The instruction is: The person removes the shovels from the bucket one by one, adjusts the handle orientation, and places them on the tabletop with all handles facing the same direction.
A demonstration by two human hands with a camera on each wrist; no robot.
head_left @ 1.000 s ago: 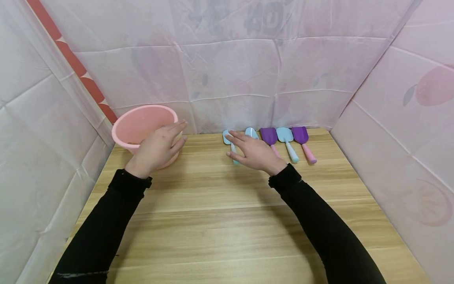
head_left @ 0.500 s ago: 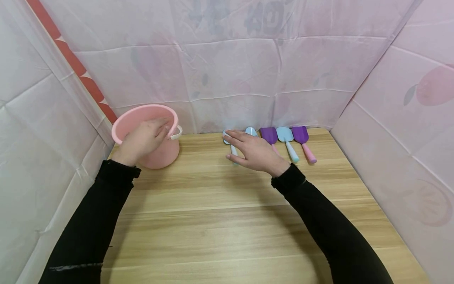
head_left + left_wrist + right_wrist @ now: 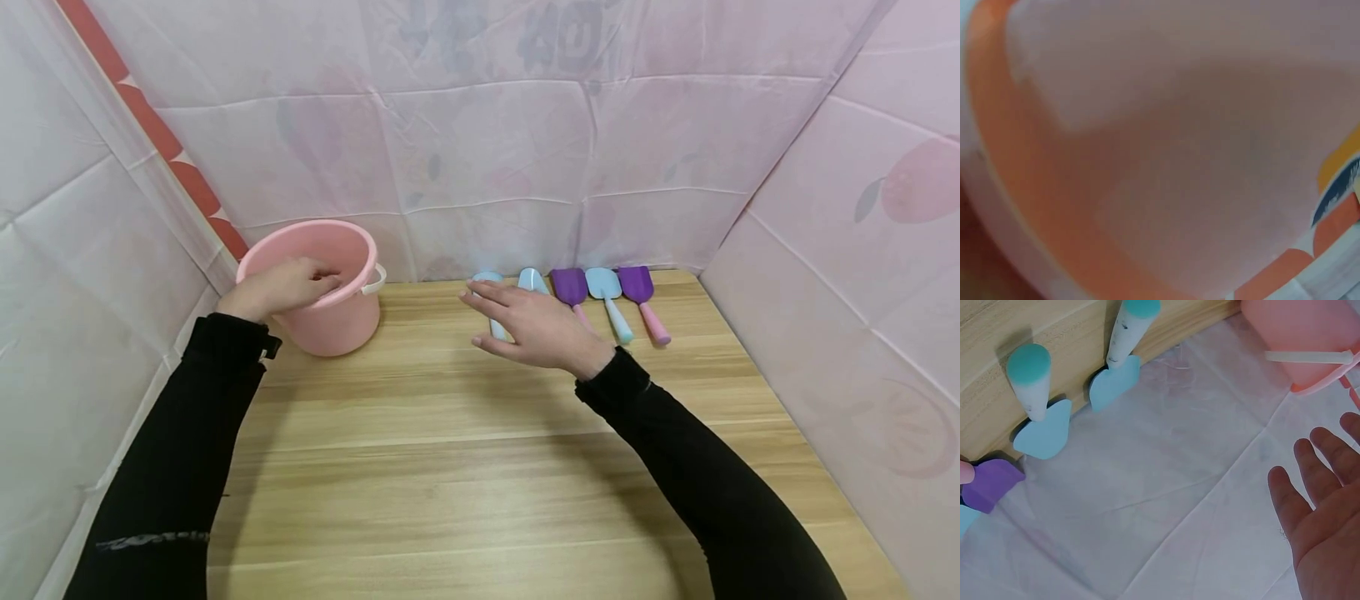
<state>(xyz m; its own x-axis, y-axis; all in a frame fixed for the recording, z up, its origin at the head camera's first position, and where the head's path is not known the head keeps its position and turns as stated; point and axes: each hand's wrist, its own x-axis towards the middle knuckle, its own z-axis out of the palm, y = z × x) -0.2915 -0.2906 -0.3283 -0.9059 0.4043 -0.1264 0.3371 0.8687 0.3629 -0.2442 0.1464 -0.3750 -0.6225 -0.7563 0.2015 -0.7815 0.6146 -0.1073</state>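
Pale printed sheeting [image 3: 480,150] rises beyond both sets of fingers and along either side. Beneath the fingers spreads a wood-grain tabletop [image 3: 450,467]. The pink bucket [image 3: 337,323] stands upright at the far left, directly under the left fingers and well apart from the right ones. The left hand [image 3: 279,288] crosses its near rim, fingers dipping inside; the tips are partly hidden, so I cannot tell whether they hold anything. The right hand [image 3: 534,327] hovers with fingers straight, slightly spread and holding nothing. Five small shovels lie in a row: a light-blue one [image 3: 489,277] partly under the right fingers; a second light-blue one [image 3: 531,278] and a purple one [image 3: 568,286] just past the knuckles, handles partly covered; then, farther right of the fingers, another light-blue shovel [image 3: 603,283] and another purple shovel [image 3: 637,284]. The bucket's white handle [image 3: 375,282] sits right of the left fingers.
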